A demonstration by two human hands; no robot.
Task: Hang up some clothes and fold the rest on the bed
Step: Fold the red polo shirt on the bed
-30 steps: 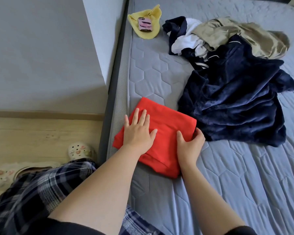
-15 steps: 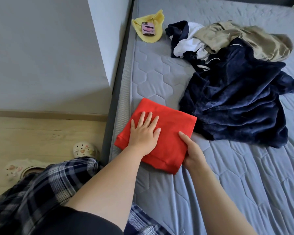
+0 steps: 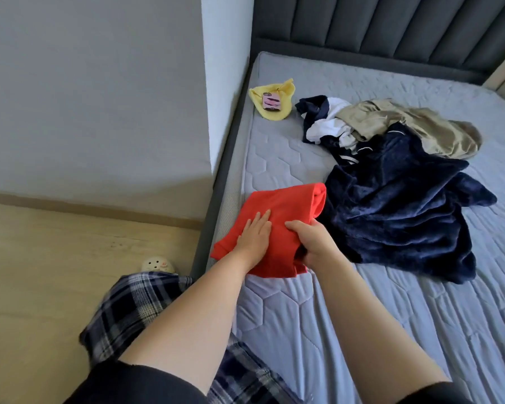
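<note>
The red garment point(image 3: 277, 217) is mostly folded and lies at the near left edge of the bed point(image 3: 391, 330). The heap of clothes point(image 3: 397, 217) beside it is left unfolded, and nothing is seen hung. The left hand point(image 3: 252, 237) is laid flat on the red cloth, its grip open and fingers straight. The grip of the right hand point(image 3: 312, 243) is closed round the garment's raised right edge.
</note>
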